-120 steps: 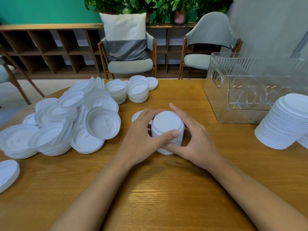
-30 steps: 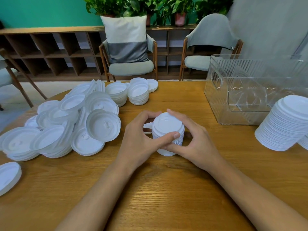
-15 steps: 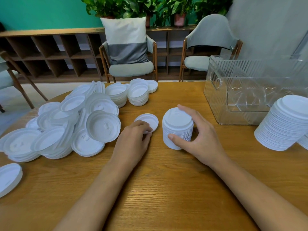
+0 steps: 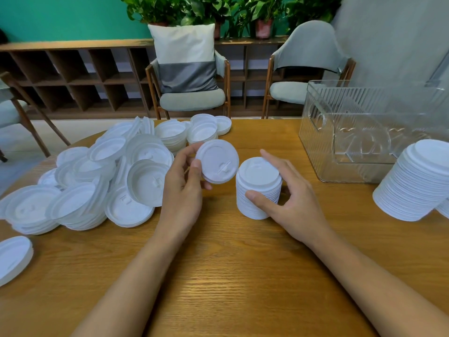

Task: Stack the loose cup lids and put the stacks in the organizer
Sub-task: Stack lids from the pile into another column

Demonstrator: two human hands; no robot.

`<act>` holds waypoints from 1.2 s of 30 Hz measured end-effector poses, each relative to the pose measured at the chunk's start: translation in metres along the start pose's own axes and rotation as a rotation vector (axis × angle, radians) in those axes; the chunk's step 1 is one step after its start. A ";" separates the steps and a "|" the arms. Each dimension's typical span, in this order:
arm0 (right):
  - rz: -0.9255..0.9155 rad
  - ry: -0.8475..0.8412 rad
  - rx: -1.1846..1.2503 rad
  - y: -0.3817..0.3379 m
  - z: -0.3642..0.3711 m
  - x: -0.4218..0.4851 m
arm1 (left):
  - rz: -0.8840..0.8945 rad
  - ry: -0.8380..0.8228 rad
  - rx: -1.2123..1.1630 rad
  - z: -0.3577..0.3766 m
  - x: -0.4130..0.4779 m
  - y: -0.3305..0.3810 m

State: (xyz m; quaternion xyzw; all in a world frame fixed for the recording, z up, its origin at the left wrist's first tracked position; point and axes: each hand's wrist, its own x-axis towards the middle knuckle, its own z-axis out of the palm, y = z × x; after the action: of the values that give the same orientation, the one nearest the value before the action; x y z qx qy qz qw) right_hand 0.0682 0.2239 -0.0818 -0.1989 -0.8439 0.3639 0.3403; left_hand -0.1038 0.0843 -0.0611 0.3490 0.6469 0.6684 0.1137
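Left hand (image 4: 182, 190) pinches a single white lid (image 4: 217, 164) by its rim, thumb in front and fingers behind, and holds it tilted in the air just left of a short stack of lids (image 4: 257, 188). The right hand (image 4: 291, 200) curls round that stack, thumb on the near side and fingers over the far side and top edge. The stack stands on a round wooden table (image 4: 230, 276) with a clear grain.

A heap of loose lids (image 4: 97, 181) sprawls over the table's left part, and a few low piles (image 4: 187, 135) sit at the far edge. Another small pile (image 4: 12, 259) lies at the near left. A tall leaning stack (image 4: 418, 181) stands at the right edge, near a clear ribbed plastic organizer (image 4: 364, 122) at the far right of the table.

Behind the table are two pale green chairs (image 4: 298, 91), one with a white and grey cushion (image 4: 184, 57), a low brown cubby shelf (image 4: 73, 76) with potted plants (image 4: 218, 10) on top, and a teal wall (image 4: 60, 18).

Raised marks on the lids are too small to read.
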 end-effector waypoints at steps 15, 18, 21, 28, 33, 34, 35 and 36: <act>-0.116 -0.167 0.031 -0.010 0.008 -0.004 | 0.102 -0.129 0.177 0.007 -0.008 0.002; -0.126 -0.160 0.036 -0.008 0.008 -0.004 | 0.106 -0.139 0.196 0.007 -0.009 0.005; -0.136 -0.152 0.042 -0.008 0.008 -0.005 | 0.139 -0.158 0.267 0.005 -0.011 0.006; -0.092 -0.172 0.070 -0.012 0.006 -0.006 | 0.234 -0.322 0.107 -0.005 -0.009 0.013; -0.096 -0.150 0.076 -0.012 0.007 -0.006 | 0.196 -0.379 0.104 -0.001 -0.012 0.010; -0.097 -0.144 0.080 -0.013 0.007 -0.006 | 0.194 -0.364 0.129 0.001 -0.013 0.010; -0.100 -0.141 0.082 -0.013 0.007 -0.006 | 0.192 -0.341 0.144 0.003 -0.013 0.010; -0.103 -0.143 0.082 -0.014 0.007 -0.006 | 0.189 -0.316 0.143 0.004 -0.013 0.010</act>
State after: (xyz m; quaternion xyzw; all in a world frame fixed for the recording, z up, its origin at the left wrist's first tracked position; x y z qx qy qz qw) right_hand 0.0664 0.2080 -0.0777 -0.1147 -0.8595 0.3934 0.3055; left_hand -0.0894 0.0783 -0.0560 0.5160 0.6311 0.5654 0.1258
